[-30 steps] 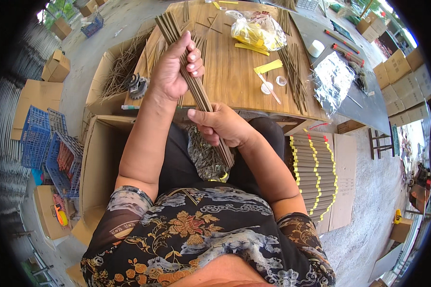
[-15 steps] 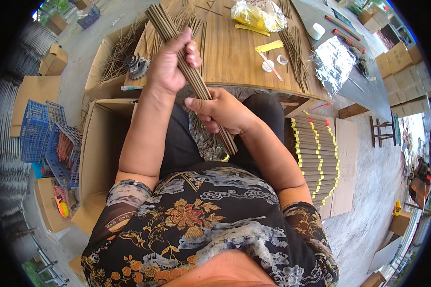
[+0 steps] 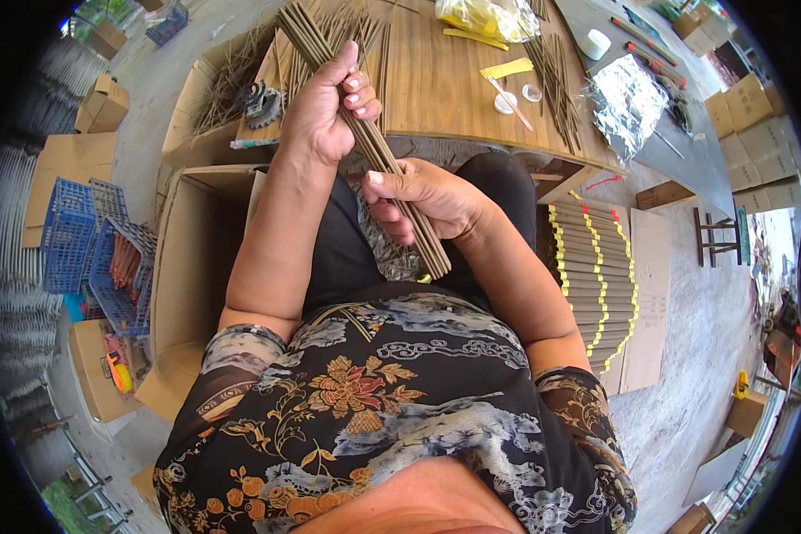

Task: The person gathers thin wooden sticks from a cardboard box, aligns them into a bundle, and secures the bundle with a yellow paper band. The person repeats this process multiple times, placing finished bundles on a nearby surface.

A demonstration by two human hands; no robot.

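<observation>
A bundle of thin brown sticks, like incense sticks, slants across my lap from upper left to lower right. Near its upper part my left hand is wrapped round it, thumb pointing up along the sticks. Lower down, my right hand grips the same bundle, with the thumb laid across the top. The bundle's lower ends stick out below my right hand and lie fairly even. More loose brown sticks rest on the wooden table in front of me.
Beside my left arm stands an open cardboard box; another box holds stick scraps. Tied stick bundles with yellow bands lie at right on cardboard. The table bears a yellow strip, a small white tub and a plastic bag.
Both hands still hold the bundle, which has tilted only slightly. The whole view has shifted a little, with the table sitting higher in the picture.
</observation>
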